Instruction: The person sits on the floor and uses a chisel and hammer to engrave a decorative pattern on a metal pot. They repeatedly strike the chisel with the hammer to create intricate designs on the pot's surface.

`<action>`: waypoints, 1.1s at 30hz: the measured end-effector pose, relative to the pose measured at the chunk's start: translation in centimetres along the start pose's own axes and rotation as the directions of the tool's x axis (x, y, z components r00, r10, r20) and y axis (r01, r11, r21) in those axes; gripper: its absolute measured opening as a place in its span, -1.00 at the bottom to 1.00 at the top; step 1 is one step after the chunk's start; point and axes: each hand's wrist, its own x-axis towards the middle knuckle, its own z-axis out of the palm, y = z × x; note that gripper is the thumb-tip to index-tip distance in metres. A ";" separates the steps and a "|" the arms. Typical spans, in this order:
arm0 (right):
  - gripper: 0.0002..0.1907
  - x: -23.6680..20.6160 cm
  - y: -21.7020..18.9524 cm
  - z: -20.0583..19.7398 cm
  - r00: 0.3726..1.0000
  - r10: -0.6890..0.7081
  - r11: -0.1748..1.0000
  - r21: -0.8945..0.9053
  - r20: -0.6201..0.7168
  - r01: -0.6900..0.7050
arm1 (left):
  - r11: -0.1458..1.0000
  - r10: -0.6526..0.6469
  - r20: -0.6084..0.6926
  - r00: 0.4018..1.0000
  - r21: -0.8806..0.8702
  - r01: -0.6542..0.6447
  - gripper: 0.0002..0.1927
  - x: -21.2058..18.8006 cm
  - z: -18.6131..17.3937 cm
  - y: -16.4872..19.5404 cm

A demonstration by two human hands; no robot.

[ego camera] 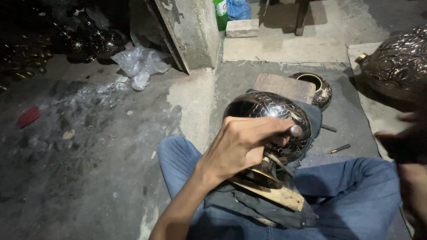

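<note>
Left hand (240, 144): gripping one metal punch (294, 130), fingers curled tight around it, tip lying against the engraved vase (267, 120).
Vase: one, resting on a dark cloth (249, 202) and a wooden block (278, 195) across the lap.
Right hand (402, 142): blurring at the frame edge (grip impossible to tell).
Floor beyond: one small engraved bowl (318, 89), one brick (284, 86), one loose chisel (339, 149).
Far right: one large engraved vessel (398, 66).

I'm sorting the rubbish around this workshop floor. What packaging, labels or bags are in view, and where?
Green bottle: top centre, beside the concrete pillar, with a white label patch.
Blue bag: right of the bottle, crumpled.
Clear plastic bag: on the floor left of the pillar, crumpled.
No signs or screens.
</note>
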 end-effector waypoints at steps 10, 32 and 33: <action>-0.56 7.2 -8.9 -1.5 0.947 -0.159 0.900 -0.354 0.280 0.256 | 0.983 0.125 -0.085 0.988 0.147 -0.111 -0.66 -1.3 1.0 -1.4; -0.40 7.8 -13.7 -2.7 0.794 -0.553 0.794 -0.130 0.253 0.594 | 0.969 -0.133 -0.138 0.981 -0.227 0.099 -0.85 -3.6 3.6 -3.8; -0.40 8.3 -14.0 -2.5 0.809 -0.525 0.804 -0.160 0.263 0.573 | 0.992 -0.058 -0.164 0.985 -0.124 0.037 -0.83 -3.6 3.4 -3.7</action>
